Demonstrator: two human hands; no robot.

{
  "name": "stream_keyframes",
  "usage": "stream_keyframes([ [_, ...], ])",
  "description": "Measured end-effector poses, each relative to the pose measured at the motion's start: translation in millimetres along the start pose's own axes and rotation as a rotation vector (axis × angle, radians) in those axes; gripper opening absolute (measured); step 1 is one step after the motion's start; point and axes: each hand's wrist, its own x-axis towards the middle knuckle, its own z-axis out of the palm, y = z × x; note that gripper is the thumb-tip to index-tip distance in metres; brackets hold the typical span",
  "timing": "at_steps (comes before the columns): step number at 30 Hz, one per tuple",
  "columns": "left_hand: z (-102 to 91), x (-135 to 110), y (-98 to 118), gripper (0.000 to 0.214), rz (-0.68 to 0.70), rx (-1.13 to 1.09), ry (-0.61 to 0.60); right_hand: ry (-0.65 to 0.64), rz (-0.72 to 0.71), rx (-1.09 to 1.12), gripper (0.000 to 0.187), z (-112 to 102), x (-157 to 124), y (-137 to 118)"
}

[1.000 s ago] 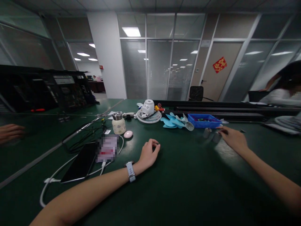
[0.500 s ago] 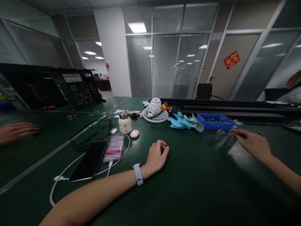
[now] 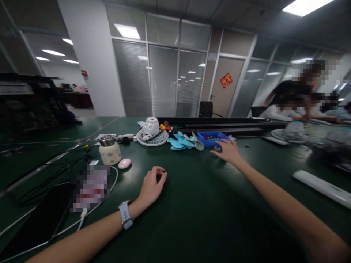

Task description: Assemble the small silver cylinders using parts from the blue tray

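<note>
My left hand (image 3: 152, 185) rests on the green table with its fingers loosely curled and a gap between thumb and forefinger; nothing is in it. A watch with a pale strap (image 3: 125, 214) is on that wrist. Farther right, my right hand (image 3: 229, 151) reaches forward with thumb and fingers spread. Just by its thumb and fingers stands a small grey cylinder (image 3: 218, 148), partly hidden; contact is unclear. A blue tray (image 3: 203, 140) with small items lies directly behind this hand. Light-blue fan blades (image 3: 181, 141) lie left of the tray.
At the left are a cream flask (image 3: 110, 152), a pink oval object (image 3: 124, 163), a dark tablet (image 3: 38, 219) and white cables. A white fan part (image 3: 150, 127) rests on a round grille (image 3: 153, 140). A long white object (image 3: 323, 186) lies right. People sit and stand beyond.
The view has turned right, and the other person's hand at the left is out of sight. My right hand is now nearer the tray, its fingers spread wider. My left hand keeps its pose.
</note>
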Motion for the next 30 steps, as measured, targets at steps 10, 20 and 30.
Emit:
stream_keyframes([
  [10,1.4,4.6,-11.1,0.037,-0.01,0.025,-0.037,-0.156,0.076,-0.065,0.045,7.2,14.8,-8.4],
  [20,-1.6,-0.7,5.1,0.03,0.125,0.008,-0.01,-0.091,-0.313,0.49,0.066,-60.8,-22.3,-96.4],
  [30,4.4,-9.7,30.5,0.033,0.308,-0.078,0.009,-0.215,-0.372,0.925,0.075,-77.7,-46.9,-176.8],
])
